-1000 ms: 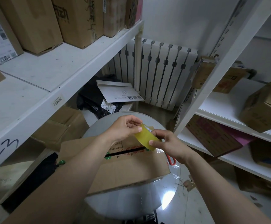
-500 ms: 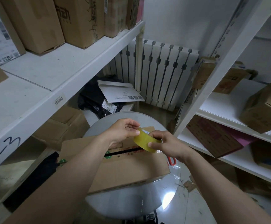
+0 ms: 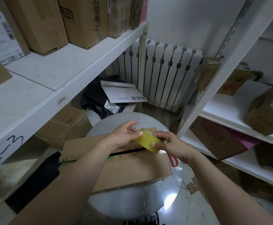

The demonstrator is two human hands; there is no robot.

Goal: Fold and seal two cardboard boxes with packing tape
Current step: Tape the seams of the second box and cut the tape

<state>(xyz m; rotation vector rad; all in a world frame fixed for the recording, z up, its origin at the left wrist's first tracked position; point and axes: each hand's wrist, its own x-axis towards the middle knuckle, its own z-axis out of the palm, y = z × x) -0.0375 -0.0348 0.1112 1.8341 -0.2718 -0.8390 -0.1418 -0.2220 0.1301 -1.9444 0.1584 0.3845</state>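
On your far left the white shelving (image 3: 54, 82) carries a row of upright brown cartons (image 3: 83, 21), and a loose carton (image 3: 67, 127) sits beneath it. Your left grip (image 3: 124, 133) is narrow, thumb and curled fingers pinching the left edge of the tape roll (image 3: 147, 141); whether a tape end is lifted is too small to tell. The roll, yellowish and see-through, is held in the air just above the far right part of the cardboard box (image 3: 132, 171). That box lies flat on the round bench (image 3: 114, 124), its top flaps folded down with a dark seam between them, and your left forearm crosses over it. Your right grip (image 3: 169, 143) is closed round the roll from the right, thumb on its near face and fingers behind it. Just right of the box a red handle (image 3: 173, 160) lies on the bench, partly hidden by your right wrist. Behind stands a white radiator (image 3: 168, 75), and the right-hand shelving (image 3: 230, 120) holds more boxes (image 3: 267, 109).
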